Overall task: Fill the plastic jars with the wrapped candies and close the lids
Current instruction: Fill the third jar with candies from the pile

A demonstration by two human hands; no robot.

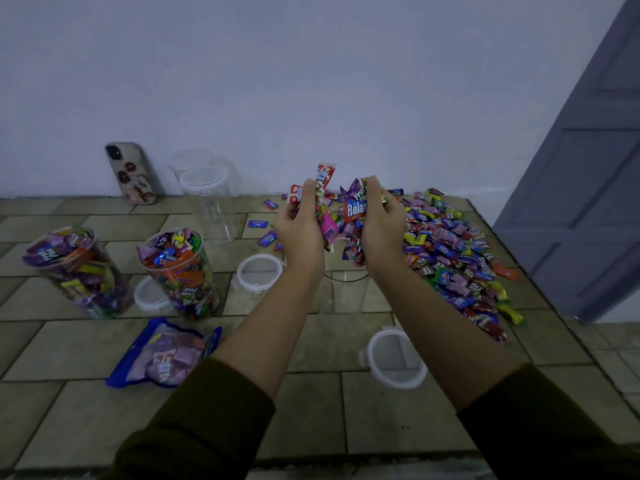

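Above an empty jar [346,292], left hand [300,230] and right hand [381,230] are cupping a bunch of candies [346,216] between them — pile [457,258] lying at three o'clock, two filled jars [180,271] standing at nine.

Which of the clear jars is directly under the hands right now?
The empty jar under the hands' wrists; the two filled jars stand left, the other empty ones by the wall.
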